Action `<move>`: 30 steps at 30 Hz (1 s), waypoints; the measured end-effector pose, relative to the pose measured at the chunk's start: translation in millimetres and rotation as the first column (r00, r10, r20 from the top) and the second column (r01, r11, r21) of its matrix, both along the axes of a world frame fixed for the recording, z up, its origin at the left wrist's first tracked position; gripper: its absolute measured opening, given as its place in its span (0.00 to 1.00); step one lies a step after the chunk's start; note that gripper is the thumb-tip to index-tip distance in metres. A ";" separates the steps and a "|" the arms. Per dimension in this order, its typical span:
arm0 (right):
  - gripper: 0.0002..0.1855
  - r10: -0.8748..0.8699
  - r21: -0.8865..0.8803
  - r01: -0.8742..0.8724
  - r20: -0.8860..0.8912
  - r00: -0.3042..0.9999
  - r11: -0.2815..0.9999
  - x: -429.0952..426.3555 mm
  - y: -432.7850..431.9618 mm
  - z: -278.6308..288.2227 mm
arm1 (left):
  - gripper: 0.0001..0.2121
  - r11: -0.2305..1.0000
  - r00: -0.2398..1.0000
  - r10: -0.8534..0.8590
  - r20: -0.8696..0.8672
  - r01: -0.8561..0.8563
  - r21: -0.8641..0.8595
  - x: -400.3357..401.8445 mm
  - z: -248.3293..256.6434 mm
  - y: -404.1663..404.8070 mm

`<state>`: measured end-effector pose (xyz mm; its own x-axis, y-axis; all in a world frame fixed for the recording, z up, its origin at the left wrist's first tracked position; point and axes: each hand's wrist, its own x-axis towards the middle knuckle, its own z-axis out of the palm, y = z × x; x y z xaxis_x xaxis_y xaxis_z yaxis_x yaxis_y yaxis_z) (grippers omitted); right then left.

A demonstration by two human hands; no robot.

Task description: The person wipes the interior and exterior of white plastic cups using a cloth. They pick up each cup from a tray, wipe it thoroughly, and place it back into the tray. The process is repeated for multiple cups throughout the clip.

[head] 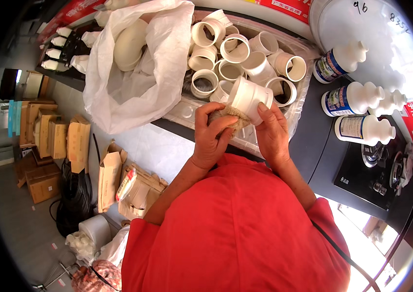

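My right hand (274, 135) grips a white plastic pipe fitting (248, 96) by its lower right end, the thumb on its outer wall. In my left hand (212, 133) is a bunched tan cloth (241, 118), pressed against the fitting's lower left side. Just beyond both hands, a clear plastic tray (301, 106) holds several more white pipe fittings (235, 49), heaped with their round mouths facing various ways. Left of the tray stands a white woven sack (171, 73), its mouth wide, with a larger curved white pipe fitting (129, 45) inside.
Several white bottles (354, 98) with blue labels stand on the dark counter (312, 146) to the right, near a black gas hob (356, 175). Cardboard boxes (42, 184) and a coil of black hose (73, 199) lie on the floor at left. A cable (341, 252) hangs by my right side.
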<state>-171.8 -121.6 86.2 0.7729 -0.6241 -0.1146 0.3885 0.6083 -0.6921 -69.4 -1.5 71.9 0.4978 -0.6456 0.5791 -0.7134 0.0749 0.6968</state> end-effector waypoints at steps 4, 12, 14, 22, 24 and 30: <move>0.15 0.025 -0.073 -0.028 -0.039 0.999 0.997 0.9 5.4 3.1 | 0.14 1.000 0.998 -0.003 -0.065 0.002 -0.023 0.2 12.2 -0.2; 0.14 0.168 -0.483 -0.246 -0.201 0.965 0.840 -3.6 19.0 -0.8 | 0.08 0.992 0.967 0.128 -0.219 -0.123 0.034 21.8 25.8 -7.6; 0.14 0.188 -0.510 -0.255 -0.180 0.966 0.821 -4.2 19.3 4.0 | 0.08 0.997 0.826 0.030 -0.563 0.014 0.075 37.1 21.7 -7.3; 0.18 0.258 0.019 -0.258 -0.112 0.959 0.966 -9.8 1.2 -1.4 | 0.11 0.995 0.168 -0.053 -0.984 0.089 -0.038 50.7 7.2 -0.3; 0.22 0.173 0.135 -0.173 0.009 0.985 0.976 -2.1 -1.5 8.9 | 0.10 0.999 0.217 -0.048 -0.975 0.026 -0.043 49.2 -3.3 -2.8; 0.24 0.058 0.055 -0.058 0.004 0.998 0.997 -1.3 -12.5 4.0 | 0.07 0.997 0.653 0.081 -0.753 -0.059 0.055 60.1 8.7 4.4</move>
<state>-173.1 -134.1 90.3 0.8080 -0.5709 -0.1456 0.3534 0.6673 -0.6556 -9.3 3.0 80.6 0.8007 -0.5983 -0.0305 0.0553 0.0231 0.9982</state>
